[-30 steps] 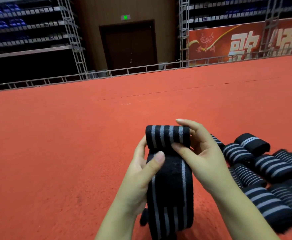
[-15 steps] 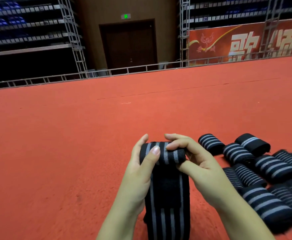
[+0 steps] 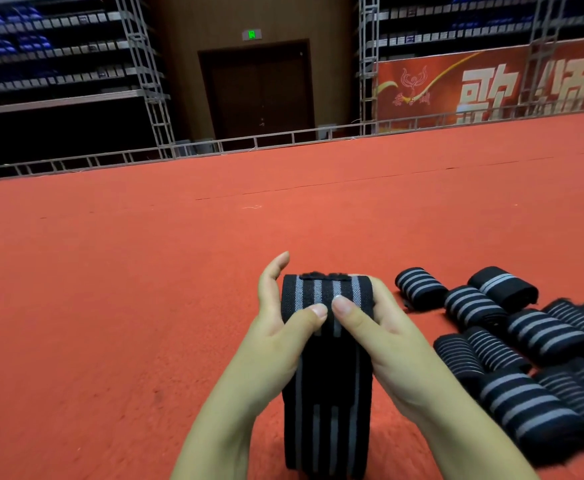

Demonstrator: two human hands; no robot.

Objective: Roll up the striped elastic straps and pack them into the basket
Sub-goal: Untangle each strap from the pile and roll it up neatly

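Head view: strap being rolled.
Grip: left hand and right hand pinch roll, keeping it tight.
Finished rolls: right of strap, awaiting basket.

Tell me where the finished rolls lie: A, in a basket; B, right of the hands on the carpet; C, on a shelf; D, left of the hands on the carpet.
B: the rolls lie in a cluster on the red carpet to the right of both hands, which hold the strap; no basket shows.
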